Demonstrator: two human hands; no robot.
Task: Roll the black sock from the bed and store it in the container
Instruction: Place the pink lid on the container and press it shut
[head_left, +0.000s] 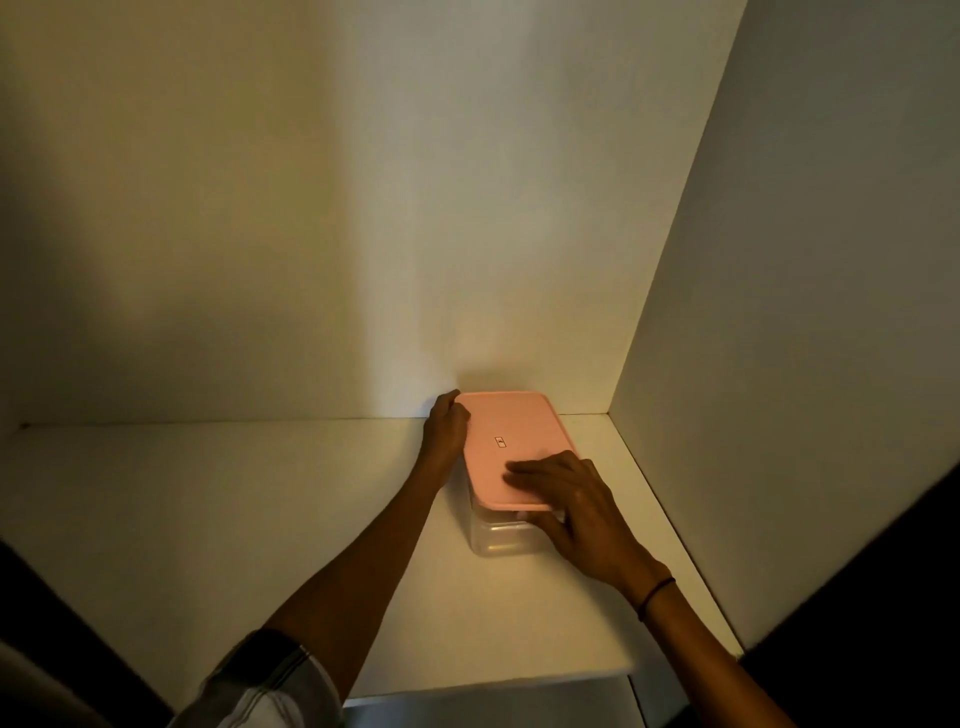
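A clear plastic container (496, 538) with a pink lid (511, 431) stands on a white shelf, near the back right corner. My left hand (447, 423) grips the far left edge of the lid. My right hand (563, 504) lies on the near right part of the lid, fingers flat on top and thumb at the lid's front edge. The lid sits a little askew over the container. No black sock or bed is in view; I cannot tell what the container holds.
The white shelf (260, 493) runs wide to the left of the container. A back wall (363, 208) and a right side panel (779, 312) close the space. The shelf's front edge (493, 686) is near me. The light is dim.
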